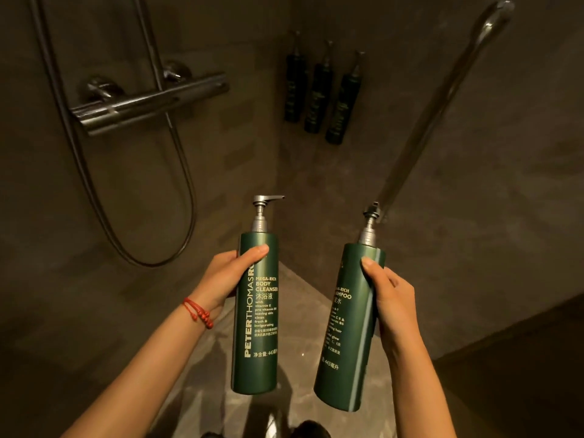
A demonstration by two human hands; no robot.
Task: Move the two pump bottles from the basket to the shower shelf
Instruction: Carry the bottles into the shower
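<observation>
I hold two tall dark-green pump bottles with silver pumps, upright in the air in front of me. My left hand (pixel 221 279) grips the body cleanser bottle (pixel 257 330) around its upper half. The shampoo bottle (pixel 347 336) is in my right hand (pixel 392 298) and tilts a little to the right. Both hang above the shower floor. Three more dark pump bottles (pixel 319 93) stand in a row against the far wall; the shelf under them is too dark to make out. No basket is in view.
A chrome shower mixer bar (pixel 148 102) with a looping hose (pixel 177 197) is mounted on the left wall. A glass panel edge (pixel 442 112) runs diagonally on the right. The marble floor (pixel 284 311) lies below, with my feet at the bottom edge.
</observation>
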